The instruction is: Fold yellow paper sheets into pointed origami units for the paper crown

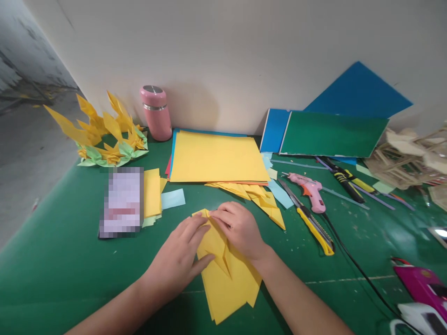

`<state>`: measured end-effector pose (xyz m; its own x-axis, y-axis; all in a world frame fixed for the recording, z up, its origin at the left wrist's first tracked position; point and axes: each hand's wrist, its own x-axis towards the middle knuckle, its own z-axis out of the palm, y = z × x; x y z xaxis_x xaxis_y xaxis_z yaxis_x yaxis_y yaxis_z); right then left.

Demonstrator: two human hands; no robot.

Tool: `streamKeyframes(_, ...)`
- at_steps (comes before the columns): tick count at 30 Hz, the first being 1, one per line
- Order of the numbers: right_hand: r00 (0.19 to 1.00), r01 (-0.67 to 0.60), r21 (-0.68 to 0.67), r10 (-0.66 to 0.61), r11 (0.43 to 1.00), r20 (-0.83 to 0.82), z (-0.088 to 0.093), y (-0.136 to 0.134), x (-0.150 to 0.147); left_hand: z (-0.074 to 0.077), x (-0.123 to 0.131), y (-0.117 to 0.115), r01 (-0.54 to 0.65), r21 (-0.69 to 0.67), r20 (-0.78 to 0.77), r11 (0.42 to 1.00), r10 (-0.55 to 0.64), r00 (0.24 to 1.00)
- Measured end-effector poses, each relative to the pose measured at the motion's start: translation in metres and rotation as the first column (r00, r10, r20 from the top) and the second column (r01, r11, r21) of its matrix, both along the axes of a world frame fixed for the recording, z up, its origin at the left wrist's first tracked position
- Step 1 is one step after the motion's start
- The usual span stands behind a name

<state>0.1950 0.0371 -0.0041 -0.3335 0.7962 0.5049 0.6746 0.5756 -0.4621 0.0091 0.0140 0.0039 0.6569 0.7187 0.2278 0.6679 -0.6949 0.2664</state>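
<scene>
Folded yellow paper, likely flimsy, best edge-held, is being pinched by the right hand and steadied by the spread left hand near the green bench's front edge.

folded sheet: matt paper | flask: glossy, smooth | glue gun: smooth plastic | tabletop: smooth, slightly shiny

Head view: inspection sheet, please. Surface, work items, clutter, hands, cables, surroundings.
Surface: green tabletop, pale scuffs.
Job's things: folded yellow paper under both hands; paper stack behind, yellow on top.
Clutter: pink glue gun and yellow utility knife, right side; pink flask near the wall.
Hands: left hand spread on the paper; right hand curled at its far end.
Cables: black cord from the glue gun.
Surroundings: pale wall behind, grey floor at left.
</scene>
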Motion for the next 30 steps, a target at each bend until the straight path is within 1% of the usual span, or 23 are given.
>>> streamKeyframes(1, 1.000, -0.011, 0.001, 0.011, 1.000, 0.001, -0.0001, 0.0004, 0.0006, -0.0010, -0.0005, 0.0002, -0.037, -0.008, 0.008, 0.999, 0.037, 0.999)
streamKeyframes(3, 0.999, -0.033, -0.003, 0.033, 0.999, 0.002, -0.0003, 0.0015, 0.0019, -0.0016, -0.0010, 0.0005, -0.058, -0.016, 0.009, 0.998, 0.059, 0.998)
streamKeyframes(9, 0.994, -0.083, 0.011, 0.083, 0.996, 0.066, -0.0009, 0.0042, 0.0051, 0.0008, -0.0014, 0.0015, -0.046, 0.005, -0.015, 0.999, 0.046, 0.999)
streamKeyframes(12, 0.991, -0.094, -0.008, 0.095, 0.995, 0.093, -0.0007, 0.0044, 0.0053, 0.0013, -0.0020, 0.0028, -0.049, 0.010, -0.030, 0.999, 0.049, 0.998)
streamKeyframes(17, 0.990, -0.098, -0.023, 0.100, 0.995, 0.103, 0.0005, 0.0044, 0.0051, 0.0031, -0.0021, 0.0048, -0.039, 0.014, -0.052, 0.999, 0.040, 0.998)
streamKeyframes(23, 0.989, -0.110, -0.029, 0.113, 0.993, 0.099, 0.0016, 0.0049, 0.0056, 0.0048, -0.0021, 0.0056, -0.049, -0.032, -0.065, 0.998, 0.046, 0.997)
streamKeyframes(30, 0.989, -0.115, -0.009, 0.116, 0.993, 0.090, -0.0001, 0.0053, 0.0052, 0.0032, -0.0025, 0.0054, -0.049, -0.006, -0.113, 0.999, 0.048, 0.992)
